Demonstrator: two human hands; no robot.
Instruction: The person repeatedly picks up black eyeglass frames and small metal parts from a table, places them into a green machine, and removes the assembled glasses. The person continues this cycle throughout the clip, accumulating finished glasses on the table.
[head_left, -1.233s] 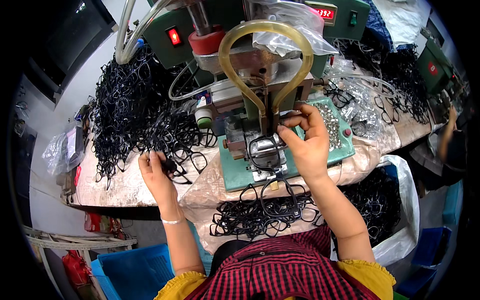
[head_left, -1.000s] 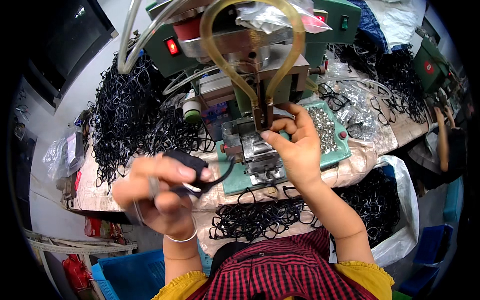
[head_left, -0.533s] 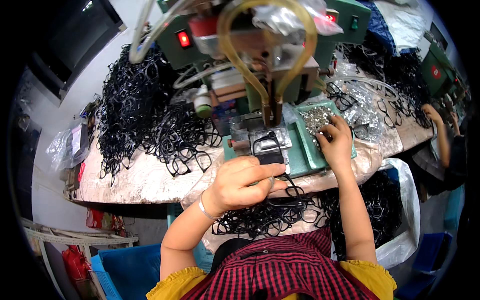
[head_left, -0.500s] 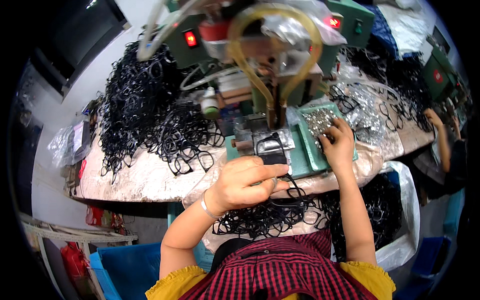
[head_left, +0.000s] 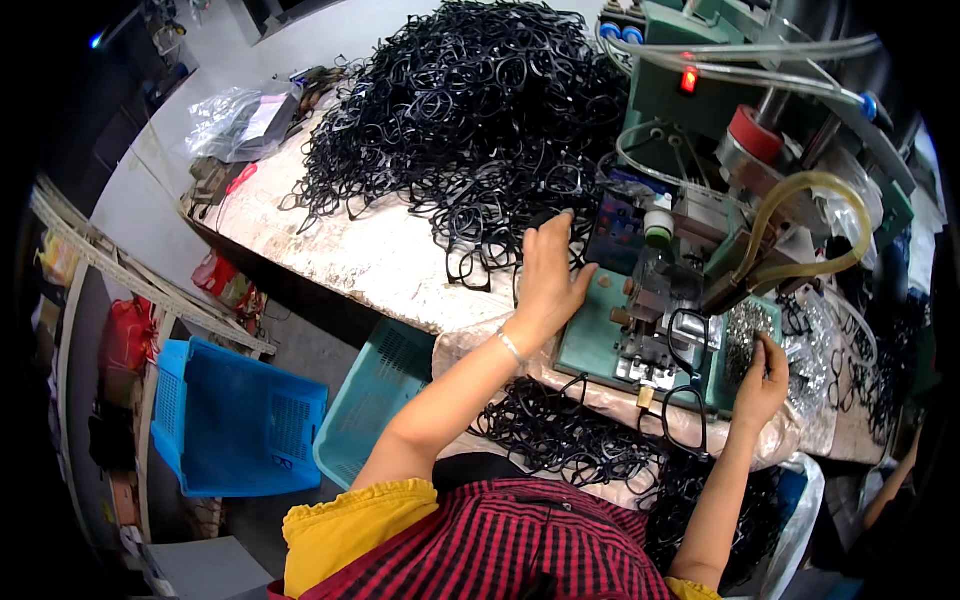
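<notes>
My left hand (head_left: pixel 546 275) is open, its fingers stretched toward the near edge of a big pile of black eyeglass frames (head_left: pixel 470 90). Its thumb lies by the left side of a green machine base (head_left: pixel 590 350). One black eyeglass frame (head_left: pixel 685 420) sits at the metal fixture (head_left: pixel 650 365) under the machine head, one rim on the fixture and the other hanging over the front. My right hand (head_left: pixel 762 388) is at a green tray (head_left: pixel 722 385) of small silvery metal parts (head_left: pixel 748 330), fingertips curled together; whatever they pinch is too small to make out.
More black frames (head_left: pixel 560 435) lie in front of the machine. A yellowish hose (head_left: pixel 850 200) loops from its head. A blue crate (head_left: pixel 240 420) and a green crate (head_left: pixel 375 400) stand at left below the table. A white-lined container (head_left: pixel 800 500) stands at lower right.
The view has swung left. My left hand has left the eyeglass frame at the fixture and moved left toward the pile. My right hand stays by the metal parts.
</notes>
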